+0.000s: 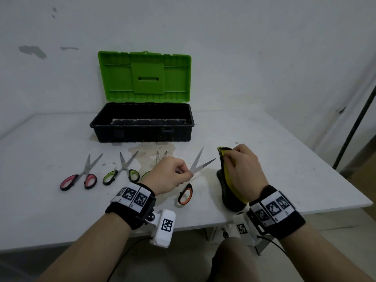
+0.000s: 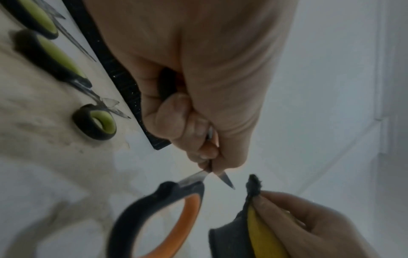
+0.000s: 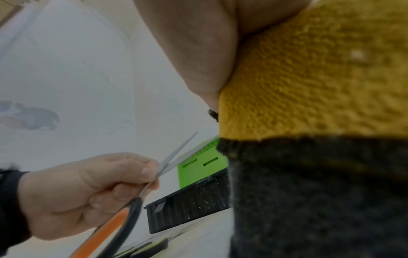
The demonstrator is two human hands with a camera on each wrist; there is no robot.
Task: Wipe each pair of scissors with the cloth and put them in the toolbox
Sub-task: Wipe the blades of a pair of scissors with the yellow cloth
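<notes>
My left hand [image 1: 173, 176] grips the orange-handled scissors [image 1: 185, 194] near the pivot, above the table, with the blades spread and pointing up to the right. In the left wrist view the fingers [image 2: 194, 129] curl round the metal above the orange handle [image 2: 176, 227]. My right hand [image 1: 242, 169] holds a yellow and dark grey cloth [image 1: 230, 192] just right of the blade tips; the cloth [image 3: 309, 122] fills the right wrist view. Three more pairs lie in a row: red-handled scissors [image 1: 81, 178], green-handled scissors [image 1: 122, 171], and another green pair [image 1: 157, 159] partly hidden behind my left hand.
The black toolbox [image 1: 142, 131] stands at the back of the white table [image 1: 50, 210] with its green lid [image 1: 144, 76] raised against the wall. A dark pole [image 1: 354, 123] leans at the far right. The table's front edge runs just under my wrists.
</notes>
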